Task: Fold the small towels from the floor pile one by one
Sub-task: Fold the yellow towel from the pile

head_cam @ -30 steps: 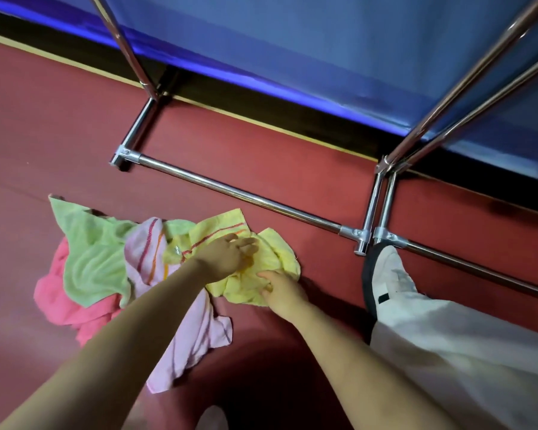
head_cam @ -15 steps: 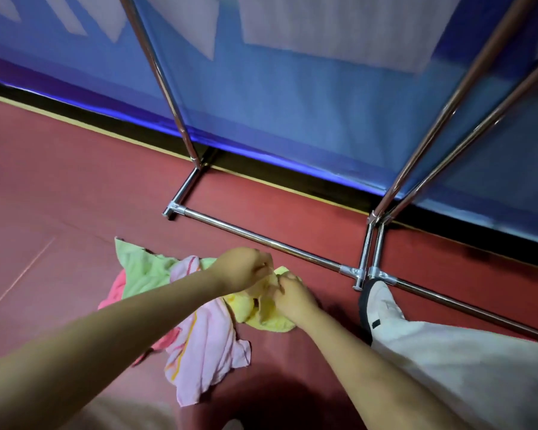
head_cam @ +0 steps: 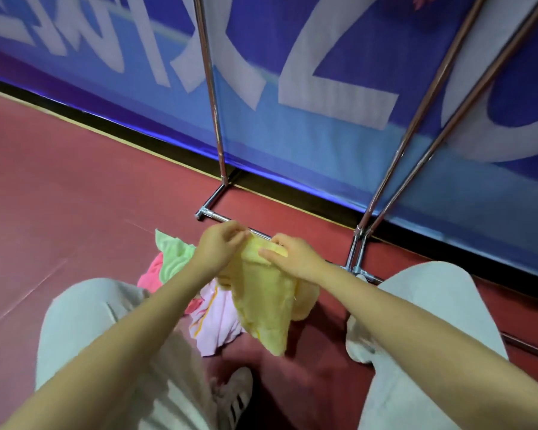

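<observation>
A yellow towel hangs in the air between my knees, crumpled and drooping to a point. My left hand pinches its top edge on the left. My right hand grips the top edge on the right, thumb over the cloth. Below and to the left, the floor pile holds a light green towel, a bright pink towel and a pale pink towel with orange stripes. The yellow towel and my left forearm hide part of the pile.
A chrome rack base bar runs across the red floor just beyond my hands, with upright poles rising against a blue banner. My knees in light trousers flank the pile; a striped shoe is near the bottom.
Both hands have lifted the yellow towel off the floor pile into the air. The view has risen, and my knees have come into sight.
</observation>
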Tool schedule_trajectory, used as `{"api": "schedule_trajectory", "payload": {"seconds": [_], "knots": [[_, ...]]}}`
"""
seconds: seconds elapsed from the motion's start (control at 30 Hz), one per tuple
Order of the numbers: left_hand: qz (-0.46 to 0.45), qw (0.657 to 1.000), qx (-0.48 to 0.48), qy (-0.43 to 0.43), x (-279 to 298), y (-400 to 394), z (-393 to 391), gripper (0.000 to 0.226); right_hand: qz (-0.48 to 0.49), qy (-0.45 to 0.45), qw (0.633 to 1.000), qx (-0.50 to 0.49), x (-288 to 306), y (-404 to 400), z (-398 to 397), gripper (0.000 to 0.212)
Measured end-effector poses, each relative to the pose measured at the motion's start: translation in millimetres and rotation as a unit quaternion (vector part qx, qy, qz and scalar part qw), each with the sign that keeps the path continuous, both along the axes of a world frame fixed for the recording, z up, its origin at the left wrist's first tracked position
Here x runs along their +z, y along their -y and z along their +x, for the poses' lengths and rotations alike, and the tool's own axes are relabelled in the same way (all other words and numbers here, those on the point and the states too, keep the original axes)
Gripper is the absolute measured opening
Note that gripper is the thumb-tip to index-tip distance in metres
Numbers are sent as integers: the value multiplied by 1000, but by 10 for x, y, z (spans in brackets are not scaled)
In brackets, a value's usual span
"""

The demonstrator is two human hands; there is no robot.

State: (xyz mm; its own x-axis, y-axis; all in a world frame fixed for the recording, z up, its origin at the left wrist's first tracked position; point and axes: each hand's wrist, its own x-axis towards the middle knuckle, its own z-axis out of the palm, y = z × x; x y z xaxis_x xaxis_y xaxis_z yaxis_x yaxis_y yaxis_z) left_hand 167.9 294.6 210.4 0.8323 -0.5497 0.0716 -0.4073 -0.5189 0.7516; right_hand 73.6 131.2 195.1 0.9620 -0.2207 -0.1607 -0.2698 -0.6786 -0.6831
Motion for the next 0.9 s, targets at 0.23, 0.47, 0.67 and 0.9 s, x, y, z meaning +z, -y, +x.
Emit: {"api": "schedule_trajectory", "payload": {"seconds": [0.23,0.47,0.67,0.9], "knots": [[-81,996,6,-38,151,-280,-549,21,-227,50,971,52,281,-164,-359,27],[-114,989,87,-39,284,-527,-515,19,-208,55,976,40,109,-425,-404,20],[-119,985,126,-28,324,-596,-444,14,-83,-33,995,-45,-155,-465,-349,18],[-163,964,206,-35,245,-664,-351,13,120,37,987,-99,-76,-621,-300,5]]}}
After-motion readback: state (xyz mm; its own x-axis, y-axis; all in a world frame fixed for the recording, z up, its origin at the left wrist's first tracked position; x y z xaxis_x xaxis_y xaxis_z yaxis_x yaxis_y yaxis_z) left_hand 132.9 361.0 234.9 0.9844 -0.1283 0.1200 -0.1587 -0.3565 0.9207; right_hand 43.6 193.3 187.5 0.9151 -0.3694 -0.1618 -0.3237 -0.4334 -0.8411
